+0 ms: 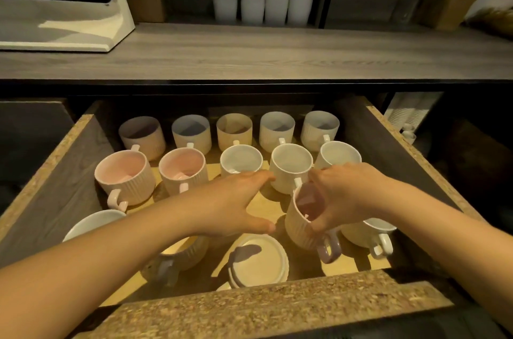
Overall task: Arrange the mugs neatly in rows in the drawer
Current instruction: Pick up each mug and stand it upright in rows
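Right hand point(341, 194) fingers pinch ribbed mug point(302, 224) rim.

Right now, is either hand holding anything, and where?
The right hand grips the ribbed mug with the lilac handle by its rim. The left hand holds nothing.

From my seat, my left forearm point(116, 249) covers most of a ribbed cream mug with a grey handle point(177, 258) and part of a white mug point(91, 223). My right hand point(344, 197) hides a white mug's point(369, 233) rim. The white screen stand point(63, 19) is cut off at the left.
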